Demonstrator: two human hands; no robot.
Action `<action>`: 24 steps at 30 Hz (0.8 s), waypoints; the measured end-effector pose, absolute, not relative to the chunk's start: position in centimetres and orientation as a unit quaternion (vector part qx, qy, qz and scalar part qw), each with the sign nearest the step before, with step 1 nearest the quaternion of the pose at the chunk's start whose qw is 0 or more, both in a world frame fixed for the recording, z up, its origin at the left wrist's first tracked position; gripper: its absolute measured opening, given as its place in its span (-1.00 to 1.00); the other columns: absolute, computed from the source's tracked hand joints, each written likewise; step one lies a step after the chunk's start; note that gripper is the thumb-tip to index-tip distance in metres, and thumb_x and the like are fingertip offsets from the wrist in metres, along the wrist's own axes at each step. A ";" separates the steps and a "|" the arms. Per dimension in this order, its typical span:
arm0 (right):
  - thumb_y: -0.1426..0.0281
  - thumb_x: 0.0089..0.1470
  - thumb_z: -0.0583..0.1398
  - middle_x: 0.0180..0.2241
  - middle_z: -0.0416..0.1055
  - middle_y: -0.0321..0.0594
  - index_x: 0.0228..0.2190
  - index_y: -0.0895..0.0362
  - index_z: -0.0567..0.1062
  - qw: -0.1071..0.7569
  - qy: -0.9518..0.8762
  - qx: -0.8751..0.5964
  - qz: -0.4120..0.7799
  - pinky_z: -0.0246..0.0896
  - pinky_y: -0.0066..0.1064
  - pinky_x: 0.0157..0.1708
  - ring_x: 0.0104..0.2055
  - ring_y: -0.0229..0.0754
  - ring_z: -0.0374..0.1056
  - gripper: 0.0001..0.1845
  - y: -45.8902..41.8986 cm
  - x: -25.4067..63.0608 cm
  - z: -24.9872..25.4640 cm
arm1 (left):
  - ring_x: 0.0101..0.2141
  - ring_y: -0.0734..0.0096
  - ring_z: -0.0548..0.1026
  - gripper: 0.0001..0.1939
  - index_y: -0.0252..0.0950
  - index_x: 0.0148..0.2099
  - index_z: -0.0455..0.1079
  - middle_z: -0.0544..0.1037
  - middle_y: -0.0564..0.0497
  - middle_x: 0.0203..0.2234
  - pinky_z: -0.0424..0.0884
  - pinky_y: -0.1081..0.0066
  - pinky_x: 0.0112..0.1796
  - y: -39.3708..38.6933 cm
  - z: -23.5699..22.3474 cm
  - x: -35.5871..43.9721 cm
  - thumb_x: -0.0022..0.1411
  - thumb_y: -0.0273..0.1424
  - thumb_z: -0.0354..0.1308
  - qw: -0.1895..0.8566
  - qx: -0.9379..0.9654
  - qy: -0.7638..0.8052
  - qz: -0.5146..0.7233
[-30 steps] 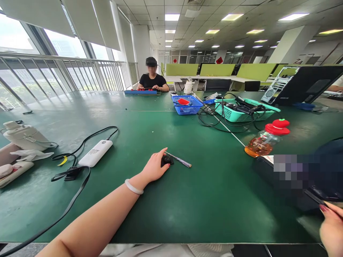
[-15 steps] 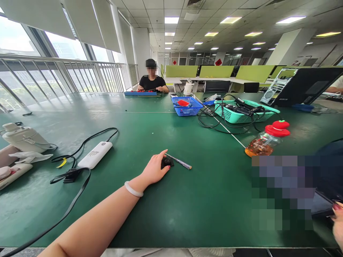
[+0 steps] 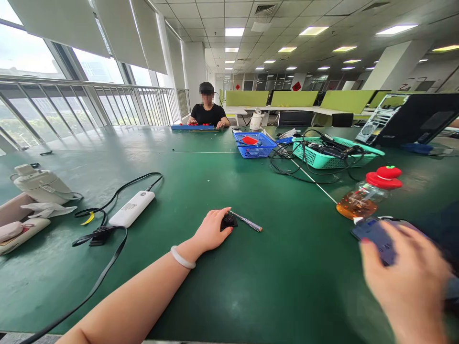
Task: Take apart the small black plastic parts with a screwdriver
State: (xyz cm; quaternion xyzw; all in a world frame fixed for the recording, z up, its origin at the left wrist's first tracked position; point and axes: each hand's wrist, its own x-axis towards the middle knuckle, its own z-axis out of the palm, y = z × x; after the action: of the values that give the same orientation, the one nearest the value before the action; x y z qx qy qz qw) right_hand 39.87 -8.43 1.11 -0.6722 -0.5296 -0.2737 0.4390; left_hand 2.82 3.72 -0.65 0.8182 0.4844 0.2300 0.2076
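My left hand (image 3: 212, 230) rests on the table, its fingers curved over a small black part (image 3: 229, 220) that they partly cover. Just right of it lies a slim screwdriver (image 3: 247, 221) with a clear handle, its shaft tip near my index finger. At the right, my right hand (image 3: 407, 272) is slightly blurred, thumb and fingers around a dark blue flat object (image 3: 383, 242) with faint markings. My palm and fingers hide much of that object, so its exact kind does not show.
A bottle with a red lid (image 3: 364, 196) stands beyond my right hand. Farther off are a blue basket (image 3: 255, 150), a green basket (image 3: 322, 161) with cables, and a computer case (image 3: 409, 117). A white power bank (image 3: 132, 209) with a black cord lies left. Another person (image 3: 207, 112) sits opposite.
My right hand has come in from the right edge to the dark blue object near the bottle. My left hand stays on the black part; the view has shifted slightly.
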 end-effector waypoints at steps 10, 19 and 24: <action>0.29 0.22 0.13 -0.08 0.42 -0.02 -0.03 0.16 0.43 0.072 -0.749 -0.656 0.060 0.31 -0.27 -0.19 -0.08 0.01 0.43 -0.68 -0.9 24.5 2.0 | 0.12 0.09 0.35 -0.55 -0.19 0.16 0.36 0.49 -0.08 0.07 0.26 0.04 0.19 3.6 -0.5 2.8 0.21 -0.38 0.15 0.190 0.830 0.468 0.238; 0.39 0.31 0.01 -0.30 0.46 -0.05 -0.32 0.17 0.36 0.038 -0.731 -0.681 0.040 0.07 -0.38 -0.43 -0.30 -0.09 0.47 -0.81 3.4 23.5 1.4 | 0.08 0.09 0.39 -0.61 -0.17 0.10 0.40 0.55 -0.06 -0.02 0.32 0.05 0.14 3.8 -0.6 3.2 0.21 -0.39 0.14 0.195 0.814 0.488 0.249; 0.34 0.31 -0.02 -0.50 0.42 -0.24 -0.37 0.09 0.30 0.159 -0.707 -0.685 0.073 -0.02 -0.40 -0.54 -0.50 -0.17 0.37 -0.79 3.2 24.7 0.8 | 0.08 0.11 0.38 -0.66 -0.18 0.07 0.41 0.56 -0.04 -0.03 0.31 0.05 0.14 3.9 -0.8 3.4 0.24 -0.41 0.13 0.203 0.803 0.500 0.254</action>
State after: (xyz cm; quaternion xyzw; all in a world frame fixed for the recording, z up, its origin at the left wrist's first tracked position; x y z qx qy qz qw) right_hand 24.73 3.16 0.77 -0.6847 -0.7074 0.0729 0.1594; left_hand 3.39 3.92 -0.79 0.8026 0.5000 0.2543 0.2027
